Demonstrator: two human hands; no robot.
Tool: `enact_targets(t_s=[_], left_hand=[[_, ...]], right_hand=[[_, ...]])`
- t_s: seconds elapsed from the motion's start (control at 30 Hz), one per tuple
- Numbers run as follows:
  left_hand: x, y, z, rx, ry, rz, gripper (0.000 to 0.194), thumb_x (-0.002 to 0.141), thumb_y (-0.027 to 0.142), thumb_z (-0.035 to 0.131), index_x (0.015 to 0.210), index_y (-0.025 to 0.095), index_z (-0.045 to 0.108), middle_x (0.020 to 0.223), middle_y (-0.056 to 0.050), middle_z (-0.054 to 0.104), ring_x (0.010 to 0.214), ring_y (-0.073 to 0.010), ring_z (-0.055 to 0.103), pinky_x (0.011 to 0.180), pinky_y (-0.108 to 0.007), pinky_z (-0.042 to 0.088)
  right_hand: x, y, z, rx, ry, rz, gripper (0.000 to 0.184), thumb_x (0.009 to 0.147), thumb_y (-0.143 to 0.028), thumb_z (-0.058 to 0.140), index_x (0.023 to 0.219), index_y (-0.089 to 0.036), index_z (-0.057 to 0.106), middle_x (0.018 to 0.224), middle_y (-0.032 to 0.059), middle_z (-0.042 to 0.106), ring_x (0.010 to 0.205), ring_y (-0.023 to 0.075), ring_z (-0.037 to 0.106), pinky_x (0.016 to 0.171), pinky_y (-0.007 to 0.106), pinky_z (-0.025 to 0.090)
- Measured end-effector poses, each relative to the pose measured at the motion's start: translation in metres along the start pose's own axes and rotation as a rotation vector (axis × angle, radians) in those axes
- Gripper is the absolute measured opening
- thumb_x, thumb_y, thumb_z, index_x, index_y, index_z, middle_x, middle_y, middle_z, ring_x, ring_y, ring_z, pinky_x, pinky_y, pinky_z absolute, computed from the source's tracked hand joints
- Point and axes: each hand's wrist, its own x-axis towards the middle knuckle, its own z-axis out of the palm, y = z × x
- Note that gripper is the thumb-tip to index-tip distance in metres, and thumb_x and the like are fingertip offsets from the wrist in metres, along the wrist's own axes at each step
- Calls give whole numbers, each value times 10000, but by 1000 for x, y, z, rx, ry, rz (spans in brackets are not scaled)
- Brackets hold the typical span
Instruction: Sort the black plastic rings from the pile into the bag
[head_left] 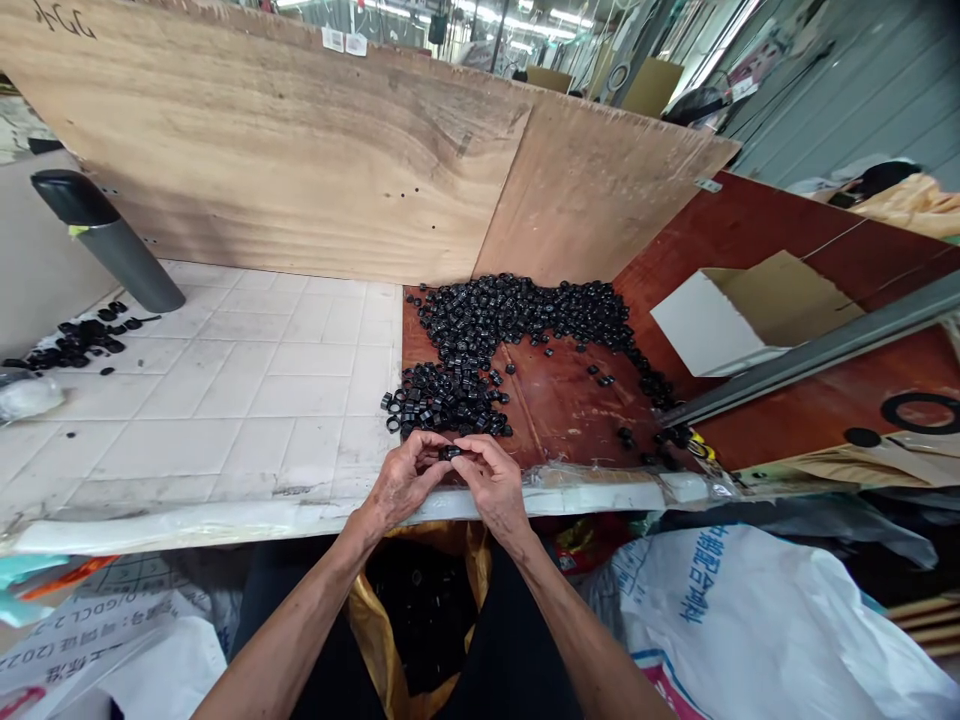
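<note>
Open tiled surface (pixel 247 390) to the left of the left hand (pixel 401 480), bare up to a tilted grey cylinder (pixel 112 240) and a small scatter of black parts (pixel 79 340) at the far left. Straight ahead blocked by a heap of black rings (pixel 510 320) lying just beyond the right hand (pixel 491 485), and behind that by a plywood wall (pixel 315 150). Hemmed in on the right by a metal bar (pixel 810 350) and a cardboard box (pixel 750 310).

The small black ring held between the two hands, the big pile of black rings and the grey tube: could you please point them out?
small black ring (pixel 451 452): head view, its middle, between the fingertips.
pile of black rings (pixel 517 310): head view, the heap's centre.
grey tube (pixel 124 255): head view, mid-shaft.
</note>
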Motion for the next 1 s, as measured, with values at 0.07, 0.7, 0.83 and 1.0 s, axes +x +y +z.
enact_targets(t_s=[0.07,0.7,0.83,1.0], left_hand=[[0,2,0,-24,13,4,255,914,314,719,1123,195,632,1108,-64,728,952,-177,741,881,-326,617],[3,3,-7,167,26,323,190,952,267,693,1128,218,749,1131,-92,740,1051,-197,712,958,-380,585],[4,7,-8,204,-10,281,183,967,308,670,1097,212,757,1130,-94,745,1048,-201,710,964,-375,581],[6,6,-7,192,23,266,188,963,318,674,1106,219,743,1111,-92,751,1044,-203,709,952,-382,591]], right_hand=[[2,-4,0,-22,0,4,133,906,-297,681,1002,-230,746,1028,71,703,910,203,687,755,298,593],[3,-1,-1,-254,-42,-40,310,980,-380,616,732,-207,684,654,8,628,569,144,593,601,265,507],[2,1,5,-372,54,-64,331,1007,-387,565,753,-210,683,586,-9,570,577,147,563,624,263,488],[-6,-3,7,-164,12,8,271,979,-383,596,1160,-201,682,821,35,699,635,158,648,613,277,557]])
